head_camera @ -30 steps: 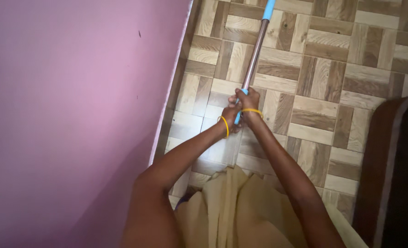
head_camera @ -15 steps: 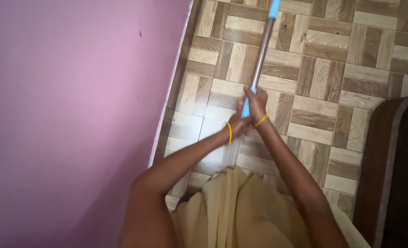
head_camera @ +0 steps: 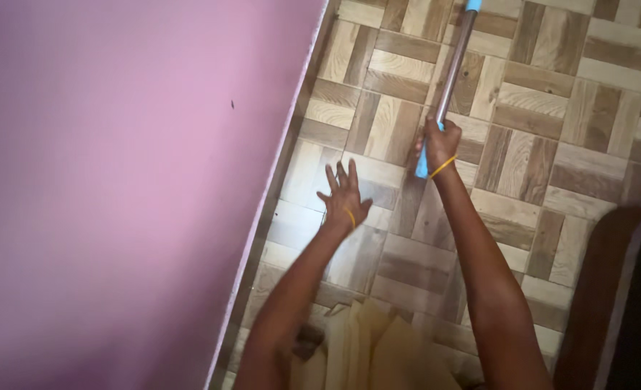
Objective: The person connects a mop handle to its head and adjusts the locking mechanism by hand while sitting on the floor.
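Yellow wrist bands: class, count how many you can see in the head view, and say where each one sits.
2. One yellow band circles the wrist of the open left hand; the other yellow band circles the wrist of the right hand, which grips the mop handle.

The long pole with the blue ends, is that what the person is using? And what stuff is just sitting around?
In use:
- long metal pole with blue grip, held in the right hand
- left hand, open and off the pole
- wooden-pattern floor that the pole points down to

Just there:
- pink wall
- dark brown furniture edge
- yellow bangles
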